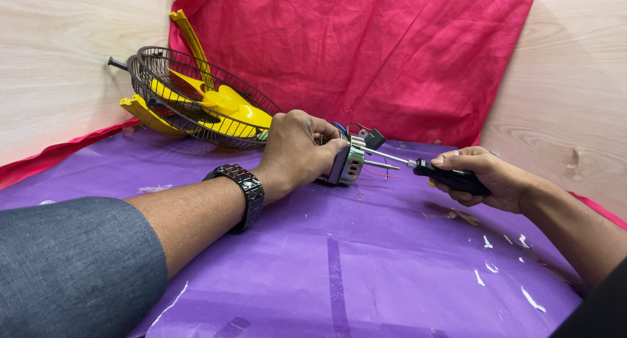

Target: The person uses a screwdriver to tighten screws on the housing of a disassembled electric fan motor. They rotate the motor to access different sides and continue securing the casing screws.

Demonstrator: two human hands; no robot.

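My left hand [297,148] grips a small silver fan motor [349,163], holding it on its side just above the purple sheet [339,259]. A thin shaft sticks out of the motor toward the right, and red, blue and black wires hang off its top. My right hand [480,176] holds a screwdriver [437,171] by its black handle. The metal tip of the screwdriver touches the front face of the motor, near its upper edge. A dark metal watch sits on my left wrist.
At the back left lie a dark wire fan guard [196,96] and yellow fan blades [225,106], leaning by the wooden wall. A red cloth [392,57] hangs behind. Wooden panels stand left and right. White scraps dot the sheet near my right arm.
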